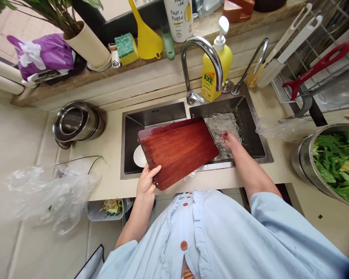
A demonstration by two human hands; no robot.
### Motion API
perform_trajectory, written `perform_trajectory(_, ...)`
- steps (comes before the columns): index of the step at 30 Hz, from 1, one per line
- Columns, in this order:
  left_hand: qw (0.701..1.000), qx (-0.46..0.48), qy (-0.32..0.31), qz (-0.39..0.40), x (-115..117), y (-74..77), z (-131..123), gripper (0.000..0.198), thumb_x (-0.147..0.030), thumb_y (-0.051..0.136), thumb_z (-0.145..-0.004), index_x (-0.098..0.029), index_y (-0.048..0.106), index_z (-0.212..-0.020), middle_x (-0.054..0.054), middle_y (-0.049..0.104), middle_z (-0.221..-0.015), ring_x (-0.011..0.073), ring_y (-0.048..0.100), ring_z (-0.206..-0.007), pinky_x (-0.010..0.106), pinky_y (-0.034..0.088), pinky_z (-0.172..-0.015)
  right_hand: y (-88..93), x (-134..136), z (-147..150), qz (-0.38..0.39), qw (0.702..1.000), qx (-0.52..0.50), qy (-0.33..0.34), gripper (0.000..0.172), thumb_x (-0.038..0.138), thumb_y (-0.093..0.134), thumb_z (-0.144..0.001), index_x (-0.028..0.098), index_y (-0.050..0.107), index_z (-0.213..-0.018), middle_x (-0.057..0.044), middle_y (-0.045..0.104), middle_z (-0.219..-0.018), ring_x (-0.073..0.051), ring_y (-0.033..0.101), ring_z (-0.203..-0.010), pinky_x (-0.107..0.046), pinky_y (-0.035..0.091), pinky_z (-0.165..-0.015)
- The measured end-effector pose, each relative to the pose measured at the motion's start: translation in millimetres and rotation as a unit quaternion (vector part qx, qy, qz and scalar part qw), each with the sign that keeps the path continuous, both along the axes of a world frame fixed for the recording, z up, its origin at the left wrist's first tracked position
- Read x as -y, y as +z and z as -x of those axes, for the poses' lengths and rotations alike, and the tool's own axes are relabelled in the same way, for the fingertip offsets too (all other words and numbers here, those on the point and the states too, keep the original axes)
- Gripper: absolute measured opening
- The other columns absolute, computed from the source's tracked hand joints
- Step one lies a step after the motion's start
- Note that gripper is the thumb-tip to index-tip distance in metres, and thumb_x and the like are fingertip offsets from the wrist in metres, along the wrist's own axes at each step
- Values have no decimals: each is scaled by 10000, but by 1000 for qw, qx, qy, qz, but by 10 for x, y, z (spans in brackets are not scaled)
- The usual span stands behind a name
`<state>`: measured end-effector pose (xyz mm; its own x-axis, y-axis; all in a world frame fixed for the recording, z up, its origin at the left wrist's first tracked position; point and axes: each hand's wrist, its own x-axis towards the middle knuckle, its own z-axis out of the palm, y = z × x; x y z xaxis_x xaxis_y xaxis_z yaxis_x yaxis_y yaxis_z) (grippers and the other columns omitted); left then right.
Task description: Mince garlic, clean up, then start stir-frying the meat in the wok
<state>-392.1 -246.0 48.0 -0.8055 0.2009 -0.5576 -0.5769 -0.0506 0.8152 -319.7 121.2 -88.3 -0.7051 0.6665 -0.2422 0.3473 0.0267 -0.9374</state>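
A wet, reddish-brown wooden cutting board (178, 149) is held tilted over the double sink. My left hand (147, 179) grips its near left corner, thumb on top and fingers underneath. The far right end of the board reaches over the right basin (247, 128), where water stands or splashes. Just beyond that end, my right hand (229, 138) is low over the water, apart from the board. Its fingers are blurred and partly lost against the water. A white bowl or dish (140, 157) shows in the left basin, partly hidden by the board.
A chrome faucet (203, 42) arches behind the sink beside a yellow soap bottle (216, 71). Stacked metal pots (75, 122) and plastic bags (52, 193) lie left. A metal bowl of leafy greens (339, 162) stands right, below a dish rack (299, 58). A scrap bin (104, 211) sits below the counter.
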Motion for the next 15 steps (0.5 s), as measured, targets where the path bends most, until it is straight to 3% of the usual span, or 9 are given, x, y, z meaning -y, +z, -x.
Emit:
perform_trajectory(2, 1000, 0, -6, -2, -34, 10, -14, 586, -219, 912, -490, -207, 682, -1028, 20, 751, -968, 214, 711, -897, 337, 555, -870, 176, 402, 242, 63, 997, -36, -29, 472, 493, 350, -920, 194, 688, -1056, -190, 698, -979, -295, 669, -937, -501, 543, -819)
perform_trajectory(5, 1000, 1, -3, -10, -62, 18, -33, 579, -215, 908, -495, -203, 686, -1029, 31, 751, -988, 212, 708, -906, 328, 556, -864, 523, 1190, 525, 39, 993, -109, 19, 442, 494, 384, -936, 221, 666, -1138, -111, 675, -1199, -231, 623, -1133, -428, 491, -993)
perform_trajectory(7, 1000, -3, -3, -13, -61, 13, -37, 567, -214, 903, -507, -205, 688, -1032, 38, 752, -1005, 226, 706, -946, 342, 549, -896, 733, 1676, 631, -96, 963, -196, 155, 494, 480, 378, -962, 221, 577, -1332, -94, 542, -1431, -217, 462, -1354, -432, 360, -1133)
perform_trajectory(9, 1000, -5, -6, -16, -46, -6, -34, 573, -215, 900, -510, -210, 686, -1041, 39, 751, -1020, 238, 702, -981, 361, 538, -933, 845, 1971, 715, -218, 910, -213, 282, 569, 505, 405, -963, 223, 468, -1454, -85, 394, -1555, -219, 293, -1468, -456, 225, -1199)
perform_trajectory(11, 1000, 0, -10, -17, -21, -42, -29, 583, -215, 900, -503, -212, 682, -1044, 36, 751, -1016, 243, 702, -992, 379, 530, -955, 812, 1989, 801, -295, 876, -179, 336, 636, 520, 424, -958, 218, 380, -1517, -86, 296, -1604, -224, 196, -1504, -476, 147, -1214)
perform_trajectory(12, 1000, 4, -9, -16, -6, -65, -27, 583, -214, 901, -499, -213, 681, -1038, 32, 751, -1008, 241, 702, -989, 382, 529, -959, 740, 1890, 839, -316, 875, -151, 336, 658, 519, 425, -958, 213, 345, -1535, -89, 266, -1615, -228, 173, -1510, -485, 130, -1213)
perform_trajectory(15, 1000, 12, -4, -14, 39, -134, -18, 576, -207, 900, -493, -220, 678, -1024, 19, 751, -988, 225, 708, -951, 368, 539, -931, 374, 1272, 847, -324, 909, -26, 263, 684, 503, 398, -962, 196, 276, -1561, -111, 222, -1628, -254, 145, -1514, -528, 127, -1199)
